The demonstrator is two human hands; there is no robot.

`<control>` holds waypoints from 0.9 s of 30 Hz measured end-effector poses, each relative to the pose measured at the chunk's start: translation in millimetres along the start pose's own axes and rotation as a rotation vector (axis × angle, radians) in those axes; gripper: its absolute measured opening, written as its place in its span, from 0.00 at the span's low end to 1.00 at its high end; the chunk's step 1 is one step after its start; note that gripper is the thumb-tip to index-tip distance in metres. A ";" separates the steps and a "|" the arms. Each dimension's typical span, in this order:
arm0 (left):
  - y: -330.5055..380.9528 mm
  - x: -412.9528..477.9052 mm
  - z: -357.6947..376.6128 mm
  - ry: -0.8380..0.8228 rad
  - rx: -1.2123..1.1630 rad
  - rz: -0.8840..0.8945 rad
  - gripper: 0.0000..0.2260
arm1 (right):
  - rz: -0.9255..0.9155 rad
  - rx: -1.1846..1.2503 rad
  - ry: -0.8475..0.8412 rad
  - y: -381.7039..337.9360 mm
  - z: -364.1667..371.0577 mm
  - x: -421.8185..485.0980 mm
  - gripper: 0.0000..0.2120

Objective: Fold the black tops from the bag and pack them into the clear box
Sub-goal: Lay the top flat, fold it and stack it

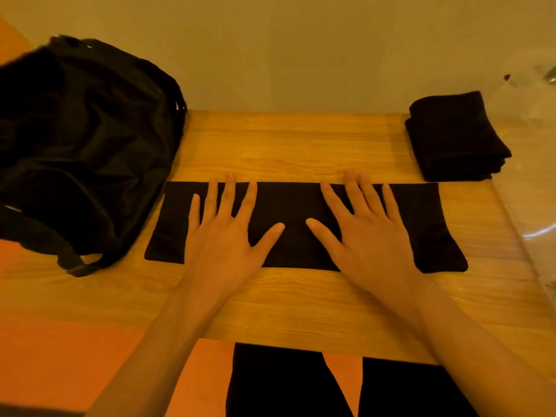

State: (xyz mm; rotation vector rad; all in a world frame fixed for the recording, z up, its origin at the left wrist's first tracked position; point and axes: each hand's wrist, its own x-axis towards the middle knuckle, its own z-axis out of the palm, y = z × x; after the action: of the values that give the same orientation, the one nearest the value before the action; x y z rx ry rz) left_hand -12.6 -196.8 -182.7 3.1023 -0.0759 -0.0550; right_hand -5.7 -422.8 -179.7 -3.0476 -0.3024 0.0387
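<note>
Probably a room in a home: a wooden desk (301, 139) stands against a bare cream wall (301, 55) over an orange floor (75, 356), with a soft black bag (84, 139) and a stack of folded black clothes (457, 139).

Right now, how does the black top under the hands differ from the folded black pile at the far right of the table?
The black top lies as one long, flat strip; the folded pile is short, thick and layered. The left hand and right hand press flat on the top; nothing touches the pile. The top is central, the pile at the far right. Both are black cloth.
</note>
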 end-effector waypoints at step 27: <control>-44.2 5.8 -2.2 0.038 -0.004 -0.059 0.42 | 0.217 -0.014 -0.112 59.6 -19.4 -37.2 0.38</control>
State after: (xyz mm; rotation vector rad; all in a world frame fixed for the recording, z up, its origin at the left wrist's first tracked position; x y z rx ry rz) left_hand -4.6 -152.9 -182.4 3.1003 0.0164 0.0017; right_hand -29.9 -489.9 -164.5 -3.0831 0.0236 0.2214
